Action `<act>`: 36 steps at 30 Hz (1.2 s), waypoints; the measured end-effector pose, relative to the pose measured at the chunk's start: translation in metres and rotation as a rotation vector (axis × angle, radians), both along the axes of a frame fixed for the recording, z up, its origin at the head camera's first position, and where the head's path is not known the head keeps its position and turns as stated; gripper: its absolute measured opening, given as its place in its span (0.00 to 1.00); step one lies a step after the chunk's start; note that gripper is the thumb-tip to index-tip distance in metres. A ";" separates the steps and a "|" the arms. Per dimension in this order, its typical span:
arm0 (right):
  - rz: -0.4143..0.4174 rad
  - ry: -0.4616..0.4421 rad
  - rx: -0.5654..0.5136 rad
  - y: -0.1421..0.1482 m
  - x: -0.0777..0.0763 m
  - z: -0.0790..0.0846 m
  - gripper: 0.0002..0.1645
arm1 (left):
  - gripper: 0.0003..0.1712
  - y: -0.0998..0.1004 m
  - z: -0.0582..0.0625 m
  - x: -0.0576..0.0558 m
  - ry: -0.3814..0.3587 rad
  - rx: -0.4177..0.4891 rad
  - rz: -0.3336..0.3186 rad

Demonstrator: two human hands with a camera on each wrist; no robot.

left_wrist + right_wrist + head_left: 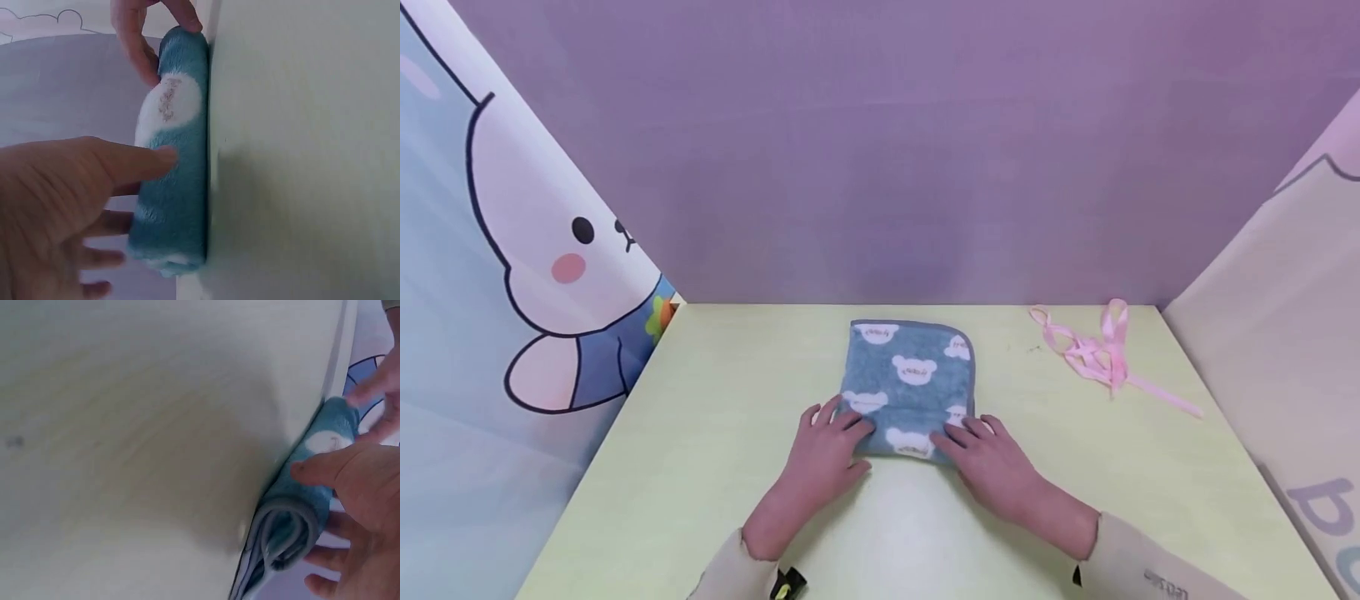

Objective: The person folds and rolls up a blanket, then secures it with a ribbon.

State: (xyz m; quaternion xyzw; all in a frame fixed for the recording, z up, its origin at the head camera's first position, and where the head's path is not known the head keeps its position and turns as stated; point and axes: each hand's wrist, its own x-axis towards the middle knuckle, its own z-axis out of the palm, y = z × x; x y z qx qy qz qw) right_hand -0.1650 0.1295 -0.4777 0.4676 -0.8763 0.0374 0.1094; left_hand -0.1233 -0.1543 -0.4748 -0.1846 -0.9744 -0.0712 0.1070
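Observation:
A blue towel (pixel 902 383) with white bear heads and a grey border lies on the table, its near edge turned into a thick roll (pixel 178 125). My left hand (pixel 826 454) holds the left part of this roll, thumb (pixel 159 161) on the near side and fingers over the top. At the right end, my right hand (pixel 996 467) grips the roll in the same way, with its thumb (pixel 315 470) against the near face. The right wrist view shows the coiled layers at the roll's end. Some fingertips are hidden behind the towel.
A tangled pink ribbon (pixel 1097 358) lies at the back right of the pale yellow table (pixel 700 433). A purple panel (pixel 887 167) rises behind the table. Printed cloths stand on both sides, the left one with a cartoon rabbit (pixel 561 217).

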 end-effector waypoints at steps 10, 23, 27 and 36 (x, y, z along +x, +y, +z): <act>-0.073 -0.029 0.010 -0.006 -0.005 -0.005 0.26 | 0.29 -0.010 -0.013 -0.009 -0.129 0.030 0.029; -0.182 -0.226 -0.184 0.006 -0.009 0.007 0.20 | 0.17 -0.016 0.002 -0.010 -0.169 0.064 0.015; -0.153 -0.442 -0.327 0.018 -0.005 0.016 0.19 | 0.18 -0.028 0.007 0.000 -0.312 0.263 -0.026; -0.145 -0.679 -0.518 0.028 -0.016 0.021 0.13 | 0.19 -0.038 0.005 -0.010 -0.491 0.629 -0.031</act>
